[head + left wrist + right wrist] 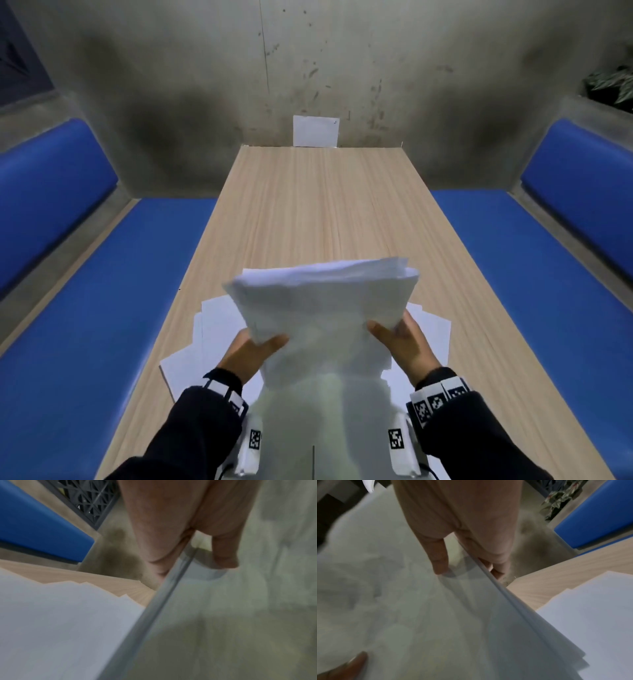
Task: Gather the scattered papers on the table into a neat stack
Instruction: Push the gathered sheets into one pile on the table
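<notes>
A thick bundle of white papers (322,308) is held up above the near end of the wooden table (308,205), its upper edges uneven. My left hand (255,346) grips the bundle's left side, thumb on the near face. My right hand (399,337) grips the right side the same way. In the left wrist view the bundle (214,622) is pinched at its edge by my left hand (193,555); the right wrist view shows the bundle (419,608) pinched by my right hand (467,566). More loose sheets (212,325) lie spread on the table under the bundle, also to the right (433,329).
Blue padded benches run along both sides, left (113,291) and right (534,274). A single white sheet (315,131) leans against the concrete wall at the table's far end. A plant (613,85) sits at the upper right. The far half of the table holds nothing.
</notes>
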`<act>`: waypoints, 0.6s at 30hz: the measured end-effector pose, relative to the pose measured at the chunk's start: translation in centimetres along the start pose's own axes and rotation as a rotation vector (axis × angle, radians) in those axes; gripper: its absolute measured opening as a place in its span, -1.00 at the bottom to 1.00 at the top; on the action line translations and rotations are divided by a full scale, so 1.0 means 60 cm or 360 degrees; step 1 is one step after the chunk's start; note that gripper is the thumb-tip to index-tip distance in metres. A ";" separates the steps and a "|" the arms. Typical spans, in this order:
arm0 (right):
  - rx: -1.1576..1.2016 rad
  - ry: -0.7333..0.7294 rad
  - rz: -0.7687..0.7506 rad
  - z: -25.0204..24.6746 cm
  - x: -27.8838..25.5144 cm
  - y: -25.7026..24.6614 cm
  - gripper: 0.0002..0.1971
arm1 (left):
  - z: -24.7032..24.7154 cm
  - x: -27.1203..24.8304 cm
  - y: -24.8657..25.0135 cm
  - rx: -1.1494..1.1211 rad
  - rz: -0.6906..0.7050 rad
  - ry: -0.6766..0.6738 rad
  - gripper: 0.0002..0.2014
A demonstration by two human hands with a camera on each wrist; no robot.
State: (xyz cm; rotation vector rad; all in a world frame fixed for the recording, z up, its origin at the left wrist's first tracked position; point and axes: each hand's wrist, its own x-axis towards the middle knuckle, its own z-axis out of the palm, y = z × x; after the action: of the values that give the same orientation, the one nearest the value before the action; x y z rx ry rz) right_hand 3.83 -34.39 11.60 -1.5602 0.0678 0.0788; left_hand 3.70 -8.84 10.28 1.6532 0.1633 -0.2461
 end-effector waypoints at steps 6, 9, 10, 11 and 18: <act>-0.0536 0.0572 0.0481 -0.081 0.018 0.051 -0.67 | -0.076 0.029 -0.004 -0.0066 -0.0126 0.0310 -0.88; -0.0965 0.0800 0.1220 -0.135 -0.011 0.096 -0.40 | -0.127 0.027 -0.080 -0.0073 -0.0442 0.0304 -0.56; -0.1014 0.0819 0.1337 -0.140 -0.022 0.107 -0.39 | -0.131 0.021 -0.105 -0.0055 -0.0534 0.0303 -0.45; -0.1034 0.0796 0.1373 -0.138 -0.027 0.115 -0.39 | -0.129 0.018 -0.131 -0.0054 -0.0565 0.0312 -0.42; -0.0492 0.0567 0.1375 -0.088 -0.009 0.132 -0.42 | -0.082 0.014 -0.170 0.0479 -0.0700 0.0248 -0.73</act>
State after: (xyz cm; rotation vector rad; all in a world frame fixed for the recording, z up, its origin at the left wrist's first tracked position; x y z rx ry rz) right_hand 2.58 -39.59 3.74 -1.7362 1.0505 0.5076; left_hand 2.23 -2.98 0.65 1.9233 0.6369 -0.4935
